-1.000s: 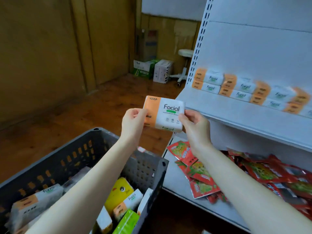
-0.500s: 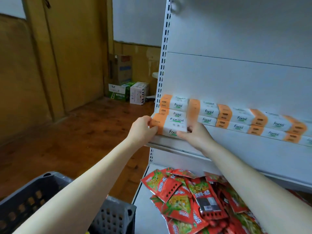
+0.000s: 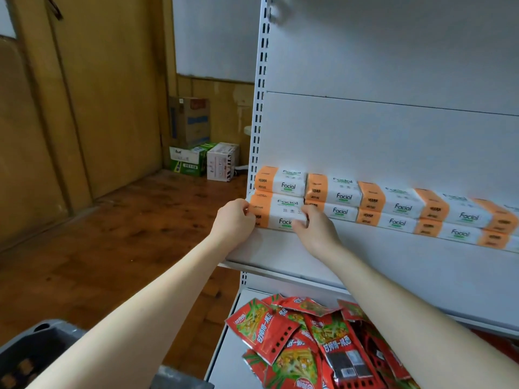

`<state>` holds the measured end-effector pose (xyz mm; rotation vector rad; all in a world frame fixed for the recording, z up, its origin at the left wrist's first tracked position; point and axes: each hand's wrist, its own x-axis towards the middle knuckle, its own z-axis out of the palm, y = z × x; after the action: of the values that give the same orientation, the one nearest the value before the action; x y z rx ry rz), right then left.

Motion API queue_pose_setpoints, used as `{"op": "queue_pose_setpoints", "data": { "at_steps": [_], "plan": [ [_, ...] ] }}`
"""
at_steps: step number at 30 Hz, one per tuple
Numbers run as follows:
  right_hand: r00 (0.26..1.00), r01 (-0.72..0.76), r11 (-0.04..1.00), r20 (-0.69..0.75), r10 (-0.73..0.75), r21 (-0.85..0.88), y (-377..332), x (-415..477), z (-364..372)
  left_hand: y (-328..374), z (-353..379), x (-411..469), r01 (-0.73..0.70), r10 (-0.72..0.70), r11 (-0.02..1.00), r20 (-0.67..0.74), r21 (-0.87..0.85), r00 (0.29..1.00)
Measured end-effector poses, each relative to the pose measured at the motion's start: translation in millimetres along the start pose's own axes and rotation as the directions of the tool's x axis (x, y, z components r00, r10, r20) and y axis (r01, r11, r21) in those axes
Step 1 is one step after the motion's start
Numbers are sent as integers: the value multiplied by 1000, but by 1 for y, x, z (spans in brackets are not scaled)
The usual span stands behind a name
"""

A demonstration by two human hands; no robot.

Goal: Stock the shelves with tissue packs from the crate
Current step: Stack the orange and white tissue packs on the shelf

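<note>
An orange and white tissue pack [image 3: 276, 213] marked "Facial" rests on the white shelf [image 3: 280, 248] at its left end, in front of the stacked packs. My left hand [image 3: 234, 220] grips its orange left end. My right hand [image 3: 316, 230] holds its right end from the front. Behind it a row of tissue packs [image 3: 393, 204], two high, runs to the right along the back panel. The grey crate [image 3: 33, 352] shows only its rim at the bottom left; its contents are out of sight.
Red snack packets [image 3: 309, 338] are heaped on the lower shelf under my arms. The slotted shelf upright [image 3: 261, 108] stands just left of the packs. Cardboard boxes [image 3: 202, 153] sit on the wooden floor by the far wall.
Both hands carried the tissue pack up from above the crate and set it down on the shelf's left end, in front of the stacked row. My view swung up and away from the crate.
</note>
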<state>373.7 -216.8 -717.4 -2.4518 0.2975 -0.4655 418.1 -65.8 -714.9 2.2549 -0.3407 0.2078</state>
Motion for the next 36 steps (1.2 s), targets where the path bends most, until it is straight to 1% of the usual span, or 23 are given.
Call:
{"op": "queue_pose_setpoints", "data": {
  "at_steps": [3, 8, 15, 18, 20, 21, 22, 24, 25, 26, 28, 30, 32, 34, 36],
  "plan": [
    [1000, 3, 1000, -18, -3, 28, 2, 0, 3, 1, 0, 7, 24, -24, 1000, 0, -19, 1000],
    [999, -3, 998, -43, 6, 64, 5, 0, 4, -1, 4, 8, 18, -20, 998, -35, -53, 999],
    [1000, 17, 999, -17, -16, 34, 6, -2, 6, 2, 5, 2, 21, -23, 999, -40, -40, 999],
    [997, 29, 999, -66, -26, 39, 6, -2, 5, 8, 0, -8, 38, -44, 996, -80, -79, 996],
    [985, 101, 995, -139, -100, -1, 4, -6, 1, 11, -7, -19, 17, -29, 994, -109, -110, 994],
    [969, 168, 985, -176, -171, -36, 1, -10, -1, 12, -12, -26, 4, -18, 994, -128, -112, 992],
    [941, 256, 965, -216, -262, -56, -4, -17, -2, 11, -17, -34, -16, -2, 993, -156, -116, 988],
    [853, 435, 900, -305, -423, -29, -15, -35, 2, 6, -26, -54, -71, 33, 986, -236, -153, 971],
    [818, 494, 869, -341, -463, 5, -22, -47, 6, 1, -30, -65, -93, 40, 979, -277, -179, 960],
    [802, 530, 847, -352, -483, 45, -29, -61, 13, -4, -35, -77, -106, 38, 974, -316, -201, 948],
    [801, 571, 810, -309, -513, 135, -44, -90, 30, -19, -44, -101, -111, 17, 967, -374, -231, 927],
    [808, 588, 779, -196, -555, 219, -59, -120, 50, -39, -51, -126, -87, -24, 960, -386, -266, 922],
    [807, 574, 776, -18, -590, 263, -70, -148, 72, -64, -55, -152, -34, -86, 949, -361, -312, 928],
    [794, 505, 819, 225, -565, 273, -75, -172, 98, -96, -54, -177, 62, -172, 944, -325, -324, 930],
    [747, 449, 861, 429, -508, 239, -78, -189, 122, -132, -51, -200, 186, -268, 939, -276, -291, 923]
  ]
}}
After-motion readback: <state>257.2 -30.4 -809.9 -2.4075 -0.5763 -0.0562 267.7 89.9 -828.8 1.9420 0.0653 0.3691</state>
